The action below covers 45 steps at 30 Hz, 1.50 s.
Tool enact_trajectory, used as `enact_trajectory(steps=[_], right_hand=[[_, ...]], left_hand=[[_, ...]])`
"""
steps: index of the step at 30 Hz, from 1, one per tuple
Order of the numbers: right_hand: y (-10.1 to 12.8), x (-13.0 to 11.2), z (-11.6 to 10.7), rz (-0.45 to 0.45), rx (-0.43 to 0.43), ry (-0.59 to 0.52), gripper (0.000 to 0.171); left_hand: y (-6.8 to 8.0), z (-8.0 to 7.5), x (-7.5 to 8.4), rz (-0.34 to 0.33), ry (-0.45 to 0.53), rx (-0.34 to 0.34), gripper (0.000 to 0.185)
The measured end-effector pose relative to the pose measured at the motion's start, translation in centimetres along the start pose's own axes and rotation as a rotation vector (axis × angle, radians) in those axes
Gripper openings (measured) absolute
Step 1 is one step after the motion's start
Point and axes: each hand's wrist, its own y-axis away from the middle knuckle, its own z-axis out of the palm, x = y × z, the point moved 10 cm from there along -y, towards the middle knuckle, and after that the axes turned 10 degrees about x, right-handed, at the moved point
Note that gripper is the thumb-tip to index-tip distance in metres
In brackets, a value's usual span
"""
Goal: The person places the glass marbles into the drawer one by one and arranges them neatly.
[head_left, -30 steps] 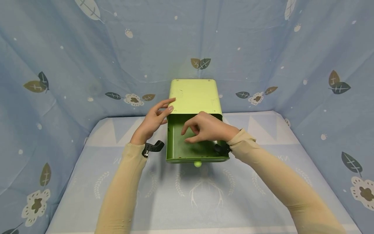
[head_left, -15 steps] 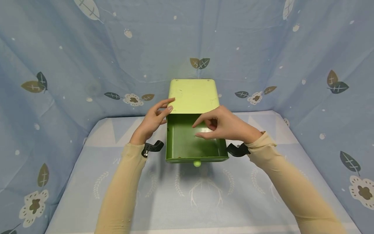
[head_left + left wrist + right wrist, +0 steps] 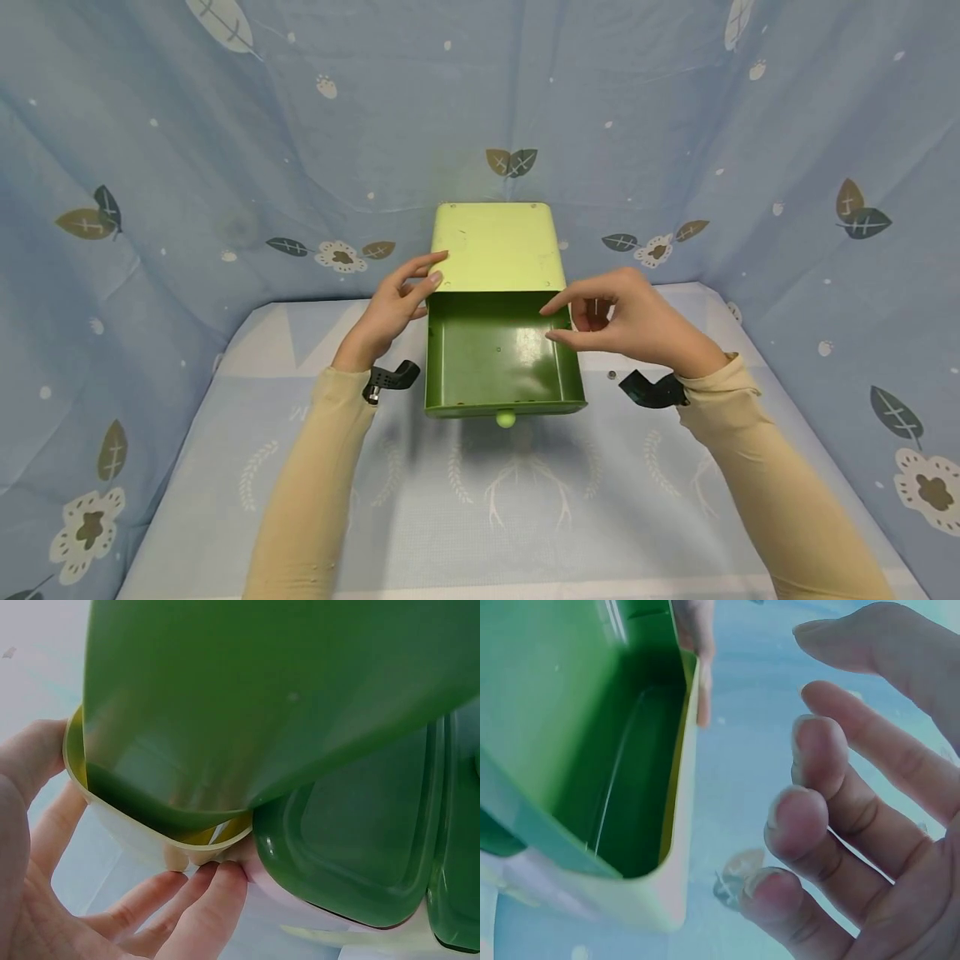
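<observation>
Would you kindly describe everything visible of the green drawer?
The drawer is a glossy dark green tray, seemingly metal, pulled out toward the person from a light green box. It looks empty, with a small round knob on its front. The right hand hovers by its right wall; the left hand touches the box.

You wear tight beige sleeves (image 3: pixel 307 492) on both arms, and they end at the wrists. On each wrist sits a small black mount (image 3: pixel 392 379) with a screw; your hands are bare
</observation>
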Motion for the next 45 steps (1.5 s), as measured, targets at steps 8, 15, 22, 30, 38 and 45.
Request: enact_trajectory(steps=[8,15,22,30,38,45], right_hand=[[1.8,1.4,-2.5,0.058,0.096,0.054,0.025],[3.8,3.2,-4.2,0.142,0.209,0.107,0.026],[5.4,5.1,-5.1,0.199,0.327,0.155,0.023],[8.6,8.1,-5.2,0.335,0.444,0.197,0.02],[12.0,10.5,-4.8,0.464,0.557,0.225,0.024],[14.0,11.7,-3.7,0.527,0.612,0.188,0.023]], left_hand=[[0.0,-0.1,0.2,0.003,0.0,0.005,0.05],[-0.1,-0.1,0.7,0.009,-0.005,0.001,0.051],[-0.1,-0.2,0.7,0.022,-0.006,0.009,0.051],[0.0,0.0,0.4,0.024,-0.013,0.002,0.051],[0.1,0.0,0.1,0.019,-0.006,-0.003,0.051],[0.2,0.0,0.0,0.027,-0.007,-0.001,0.051]])
